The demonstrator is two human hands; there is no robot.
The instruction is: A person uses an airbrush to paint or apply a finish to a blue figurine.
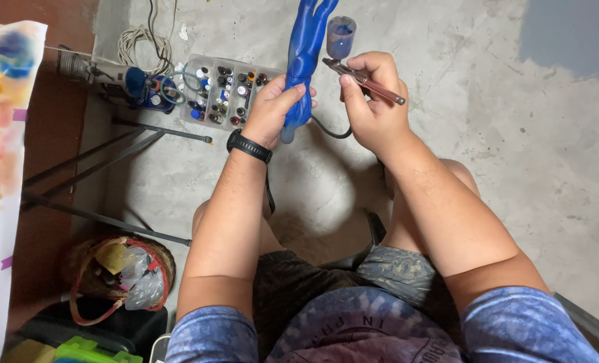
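Both hands work above a bare grey concrete floor (481, 134), the left hand (272, 111) clamped around a blue figure (306, 47) and the right hand (373, 101) gripping an airbrush (360, 77), a clear box of small paint bottles (222, 91) lying beyond them.

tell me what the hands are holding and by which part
The left hand grips a blue figure around its lower end. The right hand holds an airbrush by its body.
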